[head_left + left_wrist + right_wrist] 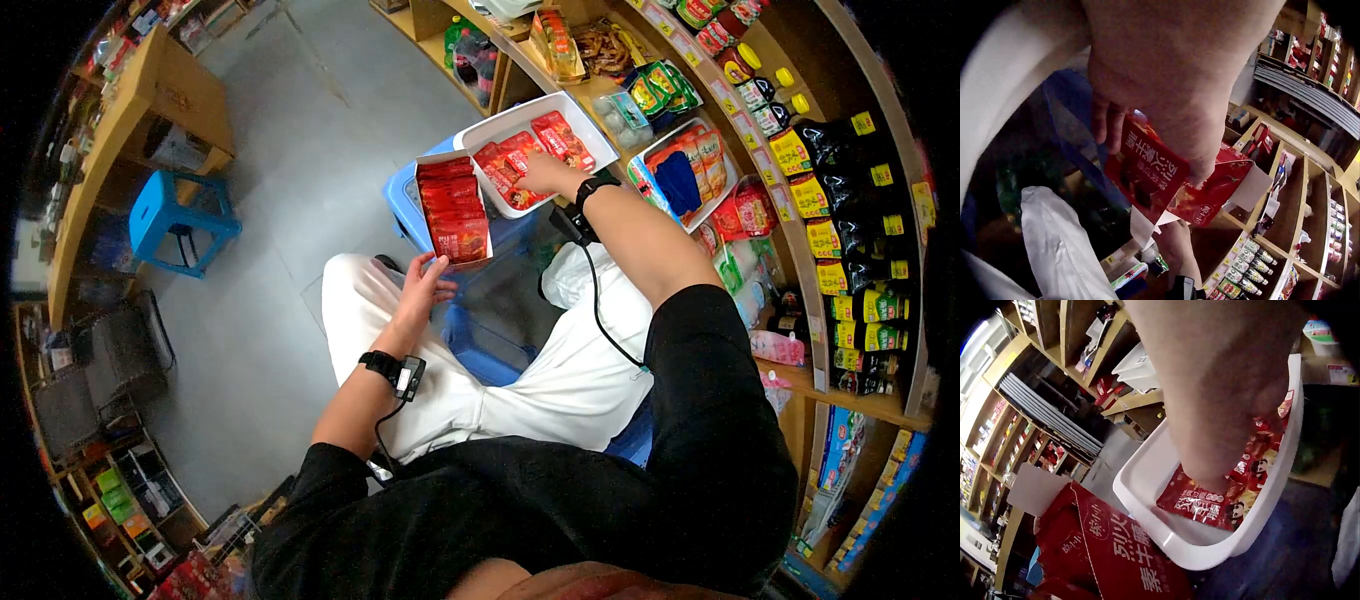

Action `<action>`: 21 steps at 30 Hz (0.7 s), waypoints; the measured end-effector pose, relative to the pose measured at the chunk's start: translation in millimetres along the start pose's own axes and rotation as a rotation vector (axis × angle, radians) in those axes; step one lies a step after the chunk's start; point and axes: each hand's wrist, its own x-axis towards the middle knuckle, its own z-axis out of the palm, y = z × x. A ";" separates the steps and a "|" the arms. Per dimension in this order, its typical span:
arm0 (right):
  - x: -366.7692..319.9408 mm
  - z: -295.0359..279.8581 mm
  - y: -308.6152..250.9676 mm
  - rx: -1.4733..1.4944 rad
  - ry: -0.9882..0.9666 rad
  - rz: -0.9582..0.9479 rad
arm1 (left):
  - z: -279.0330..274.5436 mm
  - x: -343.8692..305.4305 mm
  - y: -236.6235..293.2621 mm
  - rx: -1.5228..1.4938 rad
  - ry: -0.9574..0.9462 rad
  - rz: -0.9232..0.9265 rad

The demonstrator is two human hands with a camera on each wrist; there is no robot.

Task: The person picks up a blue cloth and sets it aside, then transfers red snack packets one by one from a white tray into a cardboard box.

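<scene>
An open red box full of red packets stands tilted beside a white tray on a blue bin. My left hand is at the box's near end; in the left wrist view its fingers lie over the red box, with the thumb against one side. My right hand reaches into the tray, on the red packets. The right wrist view has that hand over a red packet, its fingertips mostly hidden by the hand.
Shelves with dark bottles stand at the right. Another white tray holds packets and a dark blue cloth. A blue stool stands on the floor at the left. A white plastic bag lies near my right knee.
</scene>
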 end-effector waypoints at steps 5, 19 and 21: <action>0.0 -7.8 -9.5 0.008 0.016 0.042 | -0.4 -1.2 1.6 0.005 0.002 -0.012; 5.6 3.9 17.9 0.034 -0.007 0.129 | 1.8 -5.1 1.7 -0.031 -0.010 -0.035; 0.7 -1.0 10.7 0.032 -0.047 0.154 | 1.3 -3.5 0.5 -0.016 -0.027 -0.029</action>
